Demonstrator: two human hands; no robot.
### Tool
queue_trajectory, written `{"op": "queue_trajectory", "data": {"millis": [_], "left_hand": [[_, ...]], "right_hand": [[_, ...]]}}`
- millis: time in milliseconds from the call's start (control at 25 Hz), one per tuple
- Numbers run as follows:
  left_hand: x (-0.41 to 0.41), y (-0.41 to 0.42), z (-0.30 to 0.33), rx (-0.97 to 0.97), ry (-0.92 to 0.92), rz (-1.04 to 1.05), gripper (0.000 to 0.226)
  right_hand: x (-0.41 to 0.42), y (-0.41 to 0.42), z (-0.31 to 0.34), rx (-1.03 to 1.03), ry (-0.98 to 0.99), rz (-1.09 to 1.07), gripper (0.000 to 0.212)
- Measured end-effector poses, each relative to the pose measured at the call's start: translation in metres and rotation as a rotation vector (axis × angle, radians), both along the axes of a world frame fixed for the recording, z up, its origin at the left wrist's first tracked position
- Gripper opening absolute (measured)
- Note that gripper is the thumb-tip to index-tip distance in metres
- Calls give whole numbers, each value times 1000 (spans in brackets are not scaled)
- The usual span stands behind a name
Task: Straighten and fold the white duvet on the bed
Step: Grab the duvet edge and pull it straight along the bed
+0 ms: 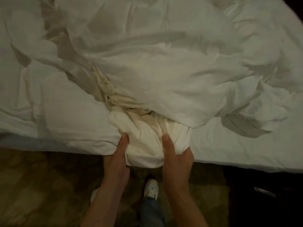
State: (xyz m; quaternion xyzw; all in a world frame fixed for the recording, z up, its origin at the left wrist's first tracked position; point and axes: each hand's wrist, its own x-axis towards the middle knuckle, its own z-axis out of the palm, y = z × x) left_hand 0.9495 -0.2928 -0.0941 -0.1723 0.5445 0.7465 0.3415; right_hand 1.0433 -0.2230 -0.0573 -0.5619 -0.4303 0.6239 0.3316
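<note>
The white duvet (164,63) lies rumpled across the bed, heaped in thick folds over the middle and right. At the near edge a bunched cream-white part of it (144,138) hangs over the mattress side. My left hand (117,158) grips this bunch on its left, thumb on top and fingers hidden beneath. On the bunch's right side my right hand (177,158) grips it the same way, thumb pointing up the fabric. Both hands are about a hand's width apart.
The bed sheet (237,153) shows bare at the near right, and the mattress edge runs across the frame. Below it is patterned brown carpet (41,185). My white shoes (151,188) stand close to the bed between my forearms. A dark area lies at lower right.
</note>
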Motion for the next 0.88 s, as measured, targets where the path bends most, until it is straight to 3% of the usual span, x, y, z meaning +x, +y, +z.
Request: {"op": "queue_trajectory", "data": {"millis": [120,240,320,400,440,520,560,600,720,800,880], "left_hand": [[1,-2,3,-70,43,-81,75],[5,-13,8,-149,-103,-350,84],[0,-25,33,-221,-215,-666,64],[-9,-30,59,-385,-116,-840,43],[-13,-27,80,-469,44,-845,44],[-25,-7,103,-591,406,-666,60],[-30,5,103,-552,453,-530,60],[-34,20,103,-446,368,-438,60],[-37,72,79,-127,-23,-393,102],[-30,108,67,-41,-59,-340,117],[-25,137,69,-95,40,-270,122]], "right_hand": [[2,9,-18,-100,-59,7,35],[3,20,-30,-104,-121,24,43],[5,19,-29,-86,-160,-2,53],[7,19,-23,-12,-245,-93,77],[7,23,-20,58,-275,-146,83],[5,38,-12,151,-214,-216,70],[3,48,-9,100,-138,-231,61],[0,58,-5,-23,-34,-239,59],[-9,90,-6,-306,111,-201,71],[-15,110,-4,-328,122,-187,94],[-25,126,1,-267,173,-143,108]]}}
